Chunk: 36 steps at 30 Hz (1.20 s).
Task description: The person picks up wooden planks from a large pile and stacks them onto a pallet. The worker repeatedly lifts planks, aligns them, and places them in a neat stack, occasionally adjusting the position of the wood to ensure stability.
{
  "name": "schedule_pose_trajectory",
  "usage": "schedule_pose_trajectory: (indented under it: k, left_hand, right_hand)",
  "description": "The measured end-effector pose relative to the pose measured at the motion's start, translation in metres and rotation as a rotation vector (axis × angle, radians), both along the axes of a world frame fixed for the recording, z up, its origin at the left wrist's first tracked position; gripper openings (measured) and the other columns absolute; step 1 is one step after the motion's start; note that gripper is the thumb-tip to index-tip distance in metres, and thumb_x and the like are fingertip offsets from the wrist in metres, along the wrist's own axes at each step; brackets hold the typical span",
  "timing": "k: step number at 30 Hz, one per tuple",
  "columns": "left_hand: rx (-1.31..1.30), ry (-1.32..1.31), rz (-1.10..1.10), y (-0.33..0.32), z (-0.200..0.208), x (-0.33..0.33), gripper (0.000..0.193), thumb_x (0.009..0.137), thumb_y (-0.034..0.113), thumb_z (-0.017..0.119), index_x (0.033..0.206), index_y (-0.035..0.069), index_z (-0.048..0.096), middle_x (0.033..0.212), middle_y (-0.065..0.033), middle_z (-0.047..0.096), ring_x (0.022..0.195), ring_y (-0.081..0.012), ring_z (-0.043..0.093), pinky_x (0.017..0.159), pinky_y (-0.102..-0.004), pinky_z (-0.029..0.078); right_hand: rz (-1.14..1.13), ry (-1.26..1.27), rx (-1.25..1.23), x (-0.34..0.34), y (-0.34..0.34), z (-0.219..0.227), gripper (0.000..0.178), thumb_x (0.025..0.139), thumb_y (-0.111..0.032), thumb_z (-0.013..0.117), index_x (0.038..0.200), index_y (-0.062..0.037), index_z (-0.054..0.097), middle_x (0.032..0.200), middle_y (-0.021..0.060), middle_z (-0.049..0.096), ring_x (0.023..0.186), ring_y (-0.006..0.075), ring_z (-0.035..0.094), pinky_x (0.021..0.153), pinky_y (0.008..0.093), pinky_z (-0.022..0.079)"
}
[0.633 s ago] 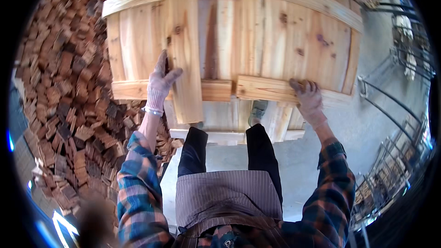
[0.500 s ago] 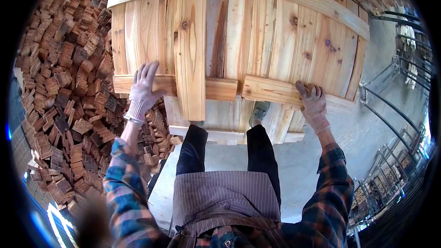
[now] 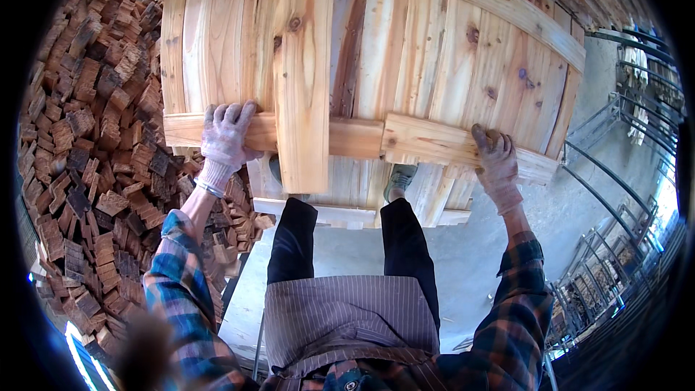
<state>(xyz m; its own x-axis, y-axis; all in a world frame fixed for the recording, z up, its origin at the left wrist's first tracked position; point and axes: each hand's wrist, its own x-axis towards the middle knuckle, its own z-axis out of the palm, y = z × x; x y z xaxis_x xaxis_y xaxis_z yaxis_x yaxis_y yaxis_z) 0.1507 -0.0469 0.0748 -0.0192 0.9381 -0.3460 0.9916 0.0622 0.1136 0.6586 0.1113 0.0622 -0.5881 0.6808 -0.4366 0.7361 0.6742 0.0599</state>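
A large panel of pale wooden planks with cross battens spans the upper middle. My gloved left hand is wrapped round the near left batten, fingers on top and thumb toward the edge. At the right, my gloved right hand grips the near right batten, its fingers curled over the wood. A thick loose-looking board runs lengthwise across the panel's left part, its end jutting past the near edge. My hands hide parts of both battens.
More pale planks lie lower down, where my shoes show. A heap of brown wood blocks fills the left side. Dark metal racks stand along the right, beside the grey floor.
My left hand, earlier lying with fingers stretched over the batten, has closed round it. The right hand keeps its hold. The view has shifted slightly.
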Motion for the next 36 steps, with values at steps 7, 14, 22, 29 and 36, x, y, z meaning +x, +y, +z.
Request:
schedule_pose_trajectory:
  k: [7, 14, 22, 29, 36]
  left_hand:
    - [0.071, 0.005, -0.011, 0.018, -0.001, 0.003, 0.105, 0.040, 0.049, 0.088, 0.130, 0.009, 0.050, 0.113, -0.0123, 0.054, 0.113, -0.0337, 0.048, 0.108, -0.0500, 0.031]
    - [0.304, -1.184, 1.118, 0.065, -0.002, 0.028, 0.062, 0.081, 0.021, 0.073, 0.135, 0.002, 0.049, 0.100, -0.0124, 0.065, 0.092, -0.0207, 0.061, 0.084, -0.0312, 0.048]
    - [0.140, -1.611, 1.297, 0.100, -0.024, 0.057, 0.050, 0.087, 0.007, 0.064, 0.132, -0.007, 0.049, 0.113, -0.0111, 0.064, 0.100, -0.0158, 0.059, 0.090, -0.0262, 0.046]
    - [0.418, -1.344, 1.326, 0.068, -0.006, -0.002, 0.046, 0.085, 0.010, 0.067, 0.126, -0.007, 0.056, 0.113, -0.0128, 0.065, 0.100, -0.0158, 0.060, 0.090, -0.0250, 0.046]
    - [0.531, -1.090, 1.304, 0.025, -0.027, -0.162, 0.039, 0.089, 0.006, 0.062, 0.126, -0.006, 0.056, 0.104, -0.0090, 0.066, 0.088, -0.0118, 0.060, 0.081, -0.0227, 0.049]
  right_hand:
    - [0.009, -0.041, 0.033, 0.019, 0.004, -0.007, 0.091, 0.065, -0.021, 0.078, 0.146, -0.0199, 0.034, 0.128, 0.0124, 0.044, 0.123, 0.0309, 0.040, 0.107, 0.0487, 0.035]
    - [-0.551, 0.620, -0.431, -0.179, 0.011, 0.044, 0.091, 0.072, -0.034, 0.076, 0.146, -0.0076, 0.031, 0.135, 0.0237, 0.048, 0.124, 0.0404, 0.048, 0.103, 0.0459, 0.039]
    - [-1.049, 1.074, -0.918, -0.304, 0.032, -0.017, 0.052, 0.075, -0.005, 0.066, 0.125, 0.0051, 0.054, 0.099, 0.0113, 0.067, 0.081, 0.0165, 0.064, 0.073, 0.0275, 0.052]
    - [-1.205, 1.285, -0.850, -0.231, 0.022, -0.002, 0.048, 0.075, 0.001, 0.061, 0.123, 0.0020, 0.057, 0.098, 0.0093, 0.068, 0.082, 0.0158, 0.065, 0.071, 0.0257, 0.053]
    - [-0.862, 0.942, -0.668, -0.424, -0.030, 0.001, 0.036, 0.075, -0.020, 0.070, 0.103, 0.0020, 0.067, 0.096, 0.0193, 0.069, 0.089, 0.0283, 0.067, 0.080, 0.0384, 0.051]
